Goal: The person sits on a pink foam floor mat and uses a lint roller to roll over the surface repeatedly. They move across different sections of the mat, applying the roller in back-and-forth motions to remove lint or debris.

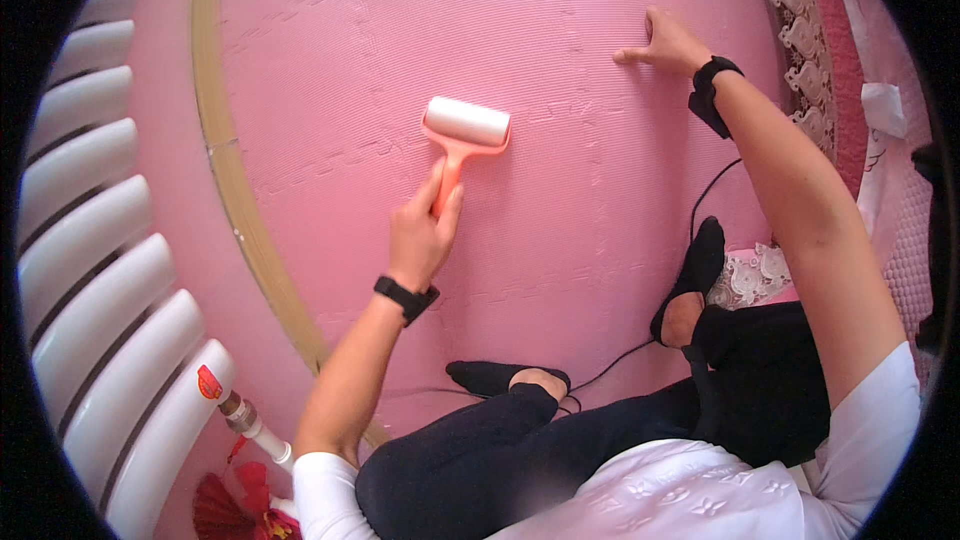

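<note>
My left hand grips the orange plastic handle of a lint roller. Its white sticky roll lies over the ribbed pink foam floor mat; whether it presses on the mat I cannot tell. Farther right, my right hand reaches over the mat with thumb and index finger spread and nothing seen between them. The other fingers are mostly hidden. Each wrist wears a black band.
A white radiator lines the left, with a pipe and a red decoration below. A wood-coloured strip edges the mat. A black cord runs by my feet. Lace-trimmed pink fabric hangs at right.
</note>
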Action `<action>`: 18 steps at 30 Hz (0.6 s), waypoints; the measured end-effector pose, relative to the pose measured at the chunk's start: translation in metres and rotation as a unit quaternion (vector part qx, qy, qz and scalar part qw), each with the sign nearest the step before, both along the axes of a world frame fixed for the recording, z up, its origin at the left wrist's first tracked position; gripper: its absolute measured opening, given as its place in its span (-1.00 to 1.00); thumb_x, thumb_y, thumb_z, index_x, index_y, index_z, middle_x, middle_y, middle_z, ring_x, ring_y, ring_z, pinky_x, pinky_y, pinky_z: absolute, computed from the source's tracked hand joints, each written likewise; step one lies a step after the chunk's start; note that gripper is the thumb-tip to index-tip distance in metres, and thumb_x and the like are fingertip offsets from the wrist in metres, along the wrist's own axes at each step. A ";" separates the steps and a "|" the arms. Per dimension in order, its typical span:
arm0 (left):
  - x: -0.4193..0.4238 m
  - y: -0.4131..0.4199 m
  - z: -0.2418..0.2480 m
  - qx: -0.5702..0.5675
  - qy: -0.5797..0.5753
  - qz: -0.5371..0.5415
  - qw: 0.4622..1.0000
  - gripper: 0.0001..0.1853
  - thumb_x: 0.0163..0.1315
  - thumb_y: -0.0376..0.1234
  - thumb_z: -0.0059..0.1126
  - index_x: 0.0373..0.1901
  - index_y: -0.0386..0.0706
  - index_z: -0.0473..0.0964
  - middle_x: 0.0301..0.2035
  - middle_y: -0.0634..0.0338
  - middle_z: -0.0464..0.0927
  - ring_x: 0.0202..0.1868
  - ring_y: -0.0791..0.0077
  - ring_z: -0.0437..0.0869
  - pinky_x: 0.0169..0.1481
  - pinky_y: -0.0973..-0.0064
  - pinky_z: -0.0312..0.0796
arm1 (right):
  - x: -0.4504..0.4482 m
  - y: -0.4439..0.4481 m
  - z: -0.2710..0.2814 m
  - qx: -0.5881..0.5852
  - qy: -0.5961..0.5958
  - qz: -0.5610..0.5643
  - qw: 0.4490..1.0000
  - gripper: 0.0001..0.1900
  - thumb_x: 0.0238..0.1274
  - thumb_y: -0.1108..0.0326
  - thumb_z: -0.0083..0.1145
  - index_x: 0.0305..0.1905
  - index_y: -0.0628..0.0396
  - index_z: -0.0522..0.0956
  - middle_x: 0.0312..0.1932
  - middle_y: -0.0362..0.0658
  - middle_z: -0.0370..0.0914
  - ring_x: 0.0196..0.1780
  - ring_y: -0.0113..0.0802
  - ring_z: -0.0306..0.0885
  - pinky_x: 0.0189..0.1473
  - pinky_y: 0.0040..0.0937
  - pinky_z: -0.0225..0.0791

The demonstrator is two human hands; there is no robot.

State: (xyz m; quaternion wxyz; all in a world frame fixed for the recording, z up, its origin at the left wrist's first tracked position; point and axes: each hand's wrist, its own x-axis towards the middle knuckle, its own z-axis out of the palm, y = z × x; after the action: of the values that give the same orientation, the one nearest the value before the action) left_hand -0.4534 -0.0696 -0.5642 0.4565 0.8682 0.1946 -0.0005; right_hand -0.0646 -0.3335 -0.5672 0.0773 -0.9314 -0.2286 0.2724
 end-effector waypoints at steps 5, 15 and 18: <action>0.011 -0.038 0.039 -0.117 0.070 0.096 0.986 -0.62 0.34 -0.26 0.19 0.12 -0.25 0.52 -0.49 -0.20 0.55 -0.51 0.18 0.62 -0.33 0.29 0.45 | -0.101 0.014 0.028 0.022 -0.090 -0.112 0.989 -0.58 0.28 0.11 0.20 -0.08 0.36 0.53 -0.19 0.24 0.59 -0.12 0.15 0.58 -0.06 0.01 0.45; -0.100 -0.094 0.119 -0.198 0.276 0.125 0.932 -0.56 0.36 -0.27 0.14 0.25 -0.19 0.46 -0.05 -0.24 0.61 -0.02 -0.03 0.70 -0.01 0.24 0.52 | -0.420 0.041 0.087 0.302 0.409 -0.343 0.790 -0.43 0.49 -0.09 -0.13 -0.07 0.35 0.54 -0.18 0.22 0.63 -0.08 0.02 0.62 0.01 -0.07 0.40; -0.093 -0.124 0.137 -0.204 0.248 0.107 0.941 -0.56 0.36 -0.30 0.09 0.27 -0.14 0.44 -0.05 -0.22 0.61 -0.01 -0.15 0.65 -0.04 0.15 0.50 | -0.403 0.053 0.113 0.208 0.393 -0.392 0.805 -0.50 0.45 -0.02 -0.01 -0.15 0.34 0.56 -0.36 0.03 0.64 -0.28 -0.21 0.63 -0.28 -0.22 0.46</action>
State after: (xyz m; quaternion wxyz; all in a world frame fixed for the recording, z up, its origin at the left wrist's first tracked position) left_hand -0.5462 -0.1940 -0.4271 0.5584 0.7030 0.3890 -0.2066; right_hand -0.4680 -0.2802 -0.4540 0.4527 -0.7168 0.1552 0.5072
